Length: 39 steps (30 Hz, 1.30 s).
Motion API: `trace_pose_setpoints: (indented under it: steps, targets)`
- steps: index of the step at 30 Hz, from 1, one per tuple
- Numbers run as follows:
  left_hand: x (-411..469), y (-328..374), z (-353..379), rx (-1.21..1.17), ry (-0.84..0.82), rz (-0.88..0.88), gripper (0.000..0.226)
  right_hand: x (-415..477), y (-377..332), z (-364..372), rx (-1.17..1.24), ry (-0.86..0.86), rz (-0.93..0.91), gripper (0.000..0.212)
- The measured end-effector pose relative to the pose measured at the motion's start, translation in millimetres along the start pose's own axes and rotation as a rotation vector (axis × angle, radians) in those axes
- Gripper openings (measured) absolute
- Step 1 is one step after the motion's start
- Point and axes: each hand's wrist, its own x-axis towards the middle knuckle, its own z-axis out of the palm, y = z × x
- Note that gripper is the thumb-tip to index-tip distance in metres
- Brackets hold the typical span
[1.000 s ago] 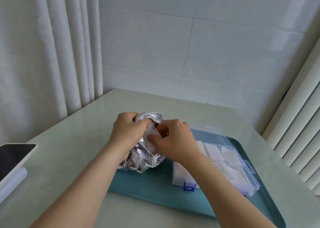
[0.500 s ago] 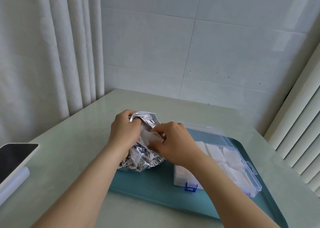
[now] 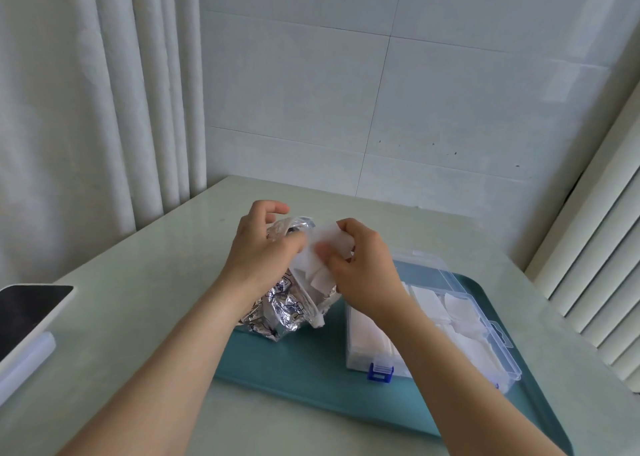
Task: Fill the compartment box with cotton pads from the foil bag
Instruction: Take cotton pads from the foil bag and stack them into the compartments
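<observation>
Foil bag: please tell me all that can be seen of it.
The foil bag is silver, shiny and crumpled, with dark printed marks and a clear plastic edge at its mouth. It stands on the far left corner of the teal tray, left of the compartment box and apart from it. The left hand holds its top; the right hand pinches white cotton pads at its mouth.

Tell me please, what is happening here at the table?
A person is emptying a crumpled foil bag on a teal tray. The left hand grips the bag near its mouth, and the right hand pinches a bunch of white cotton pads at the opening. The compartment box lies open on the tray to the right, with pads already in several compartments.
</observation>
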Motion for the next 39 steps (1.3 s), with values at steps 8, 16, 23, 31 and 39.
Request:
trace_pose_setpoints:
  steps: [8,16,23,31,39]
  targets:
    - [0,-9,-1,0.151,-0.175,0.037,0.062,-7,-7,-11,0.542,-0.277,0.231,0.033]
    - [8,-20,0,0.19,-0.161,0.144,0.052,-8,-2,-13,0.279,-0.224,0.103,0.048]
    - [11,-20,-2,0.235,-0.18,0.17,0.067,-3,-4,-9,0.105,0.034,0.093,0.009]
    - [8,-19,-4,0.356,0.008,0.221,0.055,-3,-7,-8,0.05,0.15,0.101,0.012]
    - [3,-13,3,0.356,-0.079,0.202,0.077,-6,-12,-2,0.231,0.02,0.104,0.024]
